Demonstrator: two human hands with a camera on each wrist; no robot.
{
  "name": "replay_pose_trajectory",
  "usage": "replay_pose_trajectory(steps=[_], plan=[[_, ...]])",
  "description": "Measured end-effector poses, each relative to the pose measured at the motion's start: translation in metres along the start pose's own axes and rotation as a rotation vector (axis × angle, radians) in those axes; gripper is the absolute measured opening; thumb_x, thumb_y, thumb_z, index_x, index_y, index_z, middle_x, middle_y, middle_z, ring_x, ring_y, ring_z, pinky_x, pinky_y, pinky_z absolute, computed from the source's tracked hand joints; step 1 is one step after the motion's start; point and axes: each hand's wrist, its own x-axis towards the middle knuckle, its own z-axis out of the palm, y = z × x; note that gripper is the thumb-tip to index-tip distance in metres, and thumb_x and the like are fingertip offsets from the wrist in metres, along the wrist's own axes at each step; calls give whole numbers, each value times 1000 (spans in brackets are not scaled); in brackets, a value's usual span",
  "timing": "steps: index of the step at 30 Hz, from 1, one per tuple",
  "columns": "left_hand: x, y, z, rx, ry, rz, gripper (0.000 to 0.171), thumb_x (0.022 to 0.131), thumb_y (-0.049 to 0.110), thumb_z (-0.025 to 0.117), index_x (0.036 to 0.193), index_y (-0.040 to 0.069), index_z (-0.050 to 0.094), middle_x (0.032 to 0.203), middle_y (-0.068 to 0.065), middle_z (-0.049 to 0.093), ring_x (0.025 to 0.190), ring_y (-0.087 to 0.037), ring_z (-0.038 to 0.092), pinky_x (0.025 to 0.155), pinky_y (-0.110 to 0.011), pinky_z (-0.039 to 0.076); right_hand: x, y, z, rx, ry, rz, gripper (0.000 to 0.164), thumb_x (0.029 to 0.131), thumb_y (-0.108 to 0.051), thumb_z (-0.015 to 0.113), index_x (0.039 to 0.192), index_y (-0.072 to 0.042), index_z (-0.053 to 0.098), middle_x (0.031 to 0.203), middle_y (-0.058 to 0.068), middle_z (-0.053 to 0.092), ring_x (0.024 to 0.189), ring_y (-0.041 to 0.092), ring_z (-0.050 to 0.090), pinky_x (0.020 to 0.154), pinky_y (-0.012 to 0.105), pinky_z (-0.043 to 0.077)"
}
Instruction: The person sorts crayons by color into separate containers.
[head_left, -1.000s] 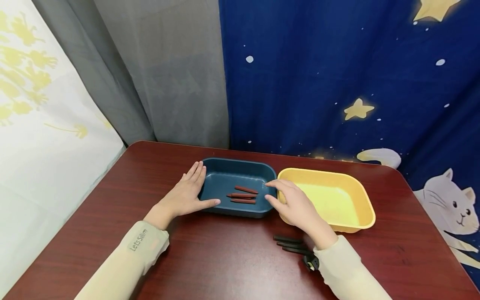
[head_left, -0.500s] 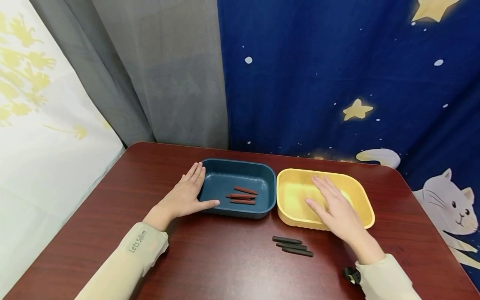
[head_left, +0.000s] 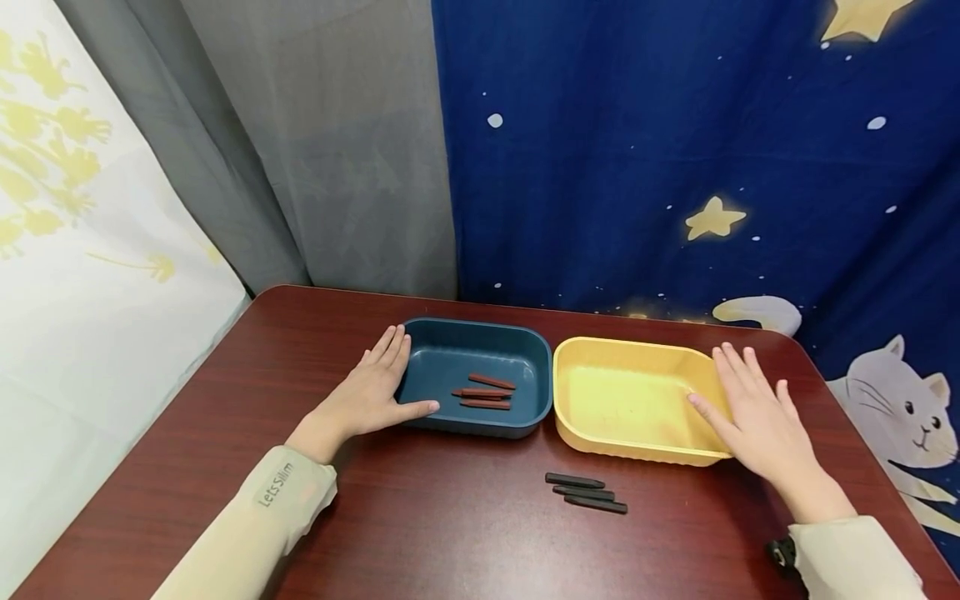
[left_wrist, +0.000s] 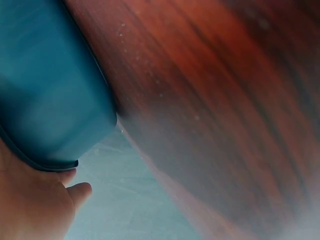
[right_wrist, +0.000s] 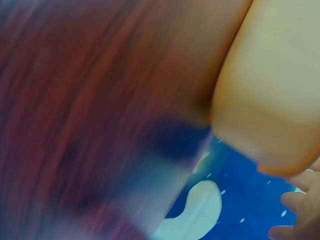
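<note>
My left hand rests against the left end of a dark blue basin, fingers straight along its side and thumb over the front rim. In the left wrist view its fingers touch the rim of the basin. Several reddish-brown crayons lie inside the basin. At the right end of a yellow basin, my right hand has its fingers extended along the outer side, thumb over the rim. The right wrist view shows its fingertips beside the yellow wall.
Three black crayons lie side by side on the red-brown table, in front of the yellow basin. The two basins stand next to each other. Grey and blue curtains hang behind the table's far edge.
My right hand has moved right, from over the blue basin's right end, across the yellow basin, to its right side. The black crayons are now fully uncovered. My left hand has stayed put.
</note>
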Motion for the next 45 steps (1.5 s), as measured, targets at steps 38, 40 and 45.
replay_pose_trajectory(steps=[38,40,45], plan=[[0,2,-4,53,-29,-52,118,80,87,44,160,7,10,169,-12,-3,156,-30,-4,120,-67,9,-11,21,2,134,-208,-93,110,88,-46,69,159,-2,-2,167,22,1,155,36,-4,111,75,16],[0,2,-4,54,-29,-47,116,81,86,45,160,8,11,168,-12,-3,156,-30,-4,119,-68,8,-11,21,3,145,-201,-98,110,88,-46,70,159,-1,-1,167,22,2,155,36,-3,111,74,18],[-1,5,-5,14,-29,-8,109,84,80,49,160,10,13,169,-11,-1,157,-30,-4,120,-67,4,-12,22,6,166,-185,-107,109,87,-45,71,158,1,1,167,21,3,155,36,-2,113,71,17]])
